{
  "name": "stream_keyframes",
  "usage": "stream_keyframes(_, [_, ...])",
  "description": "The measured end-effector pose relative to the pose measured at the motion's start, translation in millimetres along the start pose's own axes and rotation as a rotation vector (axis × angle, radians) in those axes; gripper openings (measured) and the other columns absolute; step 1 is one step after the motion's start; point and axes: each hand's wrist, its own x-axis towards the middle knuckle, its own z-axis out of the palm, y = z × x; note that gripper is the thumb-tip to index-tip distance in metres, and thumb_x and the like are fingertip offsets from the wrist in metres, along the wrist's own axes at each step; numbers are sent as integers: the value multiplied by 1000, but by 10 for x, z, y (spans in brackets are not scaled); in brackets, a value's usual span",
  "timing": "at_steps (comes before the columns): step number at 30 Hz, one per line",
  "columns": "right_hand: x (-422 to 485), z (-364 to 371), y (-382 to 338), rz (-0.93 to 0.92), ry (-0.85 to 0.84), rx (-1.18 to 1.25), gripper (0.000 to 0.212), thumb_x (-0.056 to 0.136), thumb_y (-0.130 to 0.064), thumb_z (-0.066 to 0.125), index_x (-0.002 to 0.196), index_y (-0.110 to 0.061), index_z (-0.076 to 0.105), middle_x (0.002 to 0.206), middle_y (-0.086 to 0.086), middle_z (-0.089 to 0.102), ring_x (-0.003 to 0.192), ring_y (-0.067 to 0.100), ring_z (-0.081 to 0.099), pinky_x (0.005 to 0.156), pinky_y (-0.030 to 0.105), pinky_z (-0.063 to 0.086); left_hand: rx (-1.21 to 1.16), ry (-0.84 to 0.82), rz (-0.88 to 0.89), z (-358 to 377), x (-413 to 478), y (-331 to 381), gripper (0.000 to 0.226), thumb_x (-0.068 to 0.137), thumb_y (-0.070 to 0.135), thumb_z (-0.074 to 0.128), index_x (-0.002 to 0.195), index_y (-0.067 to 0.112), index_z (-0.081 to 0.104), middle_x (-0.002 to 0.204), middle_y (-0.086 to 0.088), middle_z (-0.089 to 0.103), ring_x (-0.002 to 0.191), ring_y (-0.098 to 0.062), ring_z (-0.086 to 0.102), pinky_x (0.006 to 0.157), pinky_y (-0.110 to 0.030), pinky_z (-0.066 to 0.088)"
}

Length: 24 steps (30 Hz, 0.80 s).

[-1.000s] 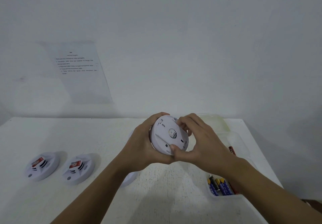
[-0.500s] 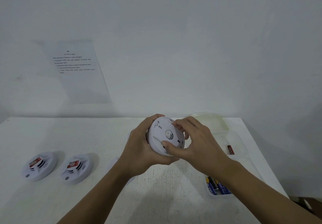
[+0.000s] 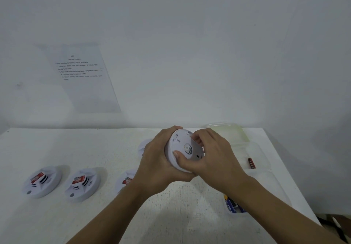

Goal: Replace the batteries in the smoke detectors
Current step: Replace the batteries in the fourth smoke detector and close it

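Nearest, at the table's (image 3: pixel 79 224) right edge, a clear tub (image 3: pixel 271 188) holds blue batteries (image 3: pixel 230 204), partly hidden by the right forearm. Left of it lie 3 detectors in a row: the left detector (image 3: pixel 40 182), the middle detector (image 3: pixel 82 185) and a 3rd detector (image 3: pixel 126 180) half behind the left wrist. Above the table's middle, the left hand (image 3: pixel 157 164) cups the held smoke detector (image 3: pixel 185 147), fingers curled round its rim. The right hand (image 3: pixel 212 158) grips it too, thumb pressing its back. Farther right, a red battery (image 3: pixel 251 163) lies in a clear tray (image 3: pixel 263 153). A printed sheet (image 3: pixel 83 76) hangs on the far wall.
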Motion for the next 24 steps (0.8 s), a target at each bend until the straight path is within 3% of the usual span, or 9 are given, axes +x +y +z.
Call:
stream_keyframes(3, [-1,-7,10,22,-17,-5,70,68,-81,46,101,-21,59,94,-9,57,89,9,55,75,28,52,24,0,-1,25,-7,-14,76,54,42,91,120,44,53,117,35,62,111,2,61,88,-8,50])
stream_keyframes(6, [12,-18,-24,30,-38,-30,76,65,-83,38,104,-20,59,96,-9,56,91,11,54,77,26,50,56,11,7,47,-3,-40,80,53,38,92,122,43,52,114,25,66,111,-2,61,91,-10,51])
stream_keyframes(9, [10,-17,-37,58,-75,-60,81,63,-84,31,108,-22,56,98,-10,53,93,9,52,79,21,45,53,23,1,73,-12,-71,78,54,40,89,121,43,49,116,24,60,112,9,57,91,-2,45])
stream_keyframes(13, [4,2,27,68,-48,4,72,66,-83,41,103,-23,58,96,-11,56,91,7,54,75,22,49,90,8,24,63,4,-105,86,53,34,93,129,29,54,121,10,65,114,-8,60,95,-17,52])
stream_keyframes(16, [25,29,58,67,-43,95,63,70,-80,50,103,-27,59,98,-13,56,90,5,55,72,14,48,117,-24,59,-3,62,-180,89,56,25,99,133,17,55,125,6,65,116,-11,60,96,-25,54])
stream_keyframes(18, [39,15,68,88,-31,211,57,74,-77,60,102,-27,62,97,-15,59,90,3,58,72,13,50,137,-33,66,-36,78,-240,89,59,38,96,136,24,53,129,15,63,119,-7,59,100,-21,52])
stream_keyframes(21, [47,-13,43,206,-122,448,55,77,-70,58,110,-27,67,100,-14,67,91,4,65,79,24,58,125,-54,29,-64,46,-231,85,59,69,82,134,56,45,125,40,56,118,6,56,98,-9,47])
stream_keyframes(22, [44,-9,40,242,-160,490,57,77,-70,54,114,-28,66,103,-13,69,94,4,66,83,28,59,145,-66,18,-72,48,-196,85,56,73,81,131,61,42,122,42,56,115,6,58,96,-11,50])
stream_keyframes(24, [41,12,38,312,-200,560,61,77,-72,51,118,-28,65,109,-11,70,97,8,69,88,34,60,221,-110,-8,-82,75,-143,92,49,67,87,127,53,40,111,35,60,100,1,62,83,-14,55])
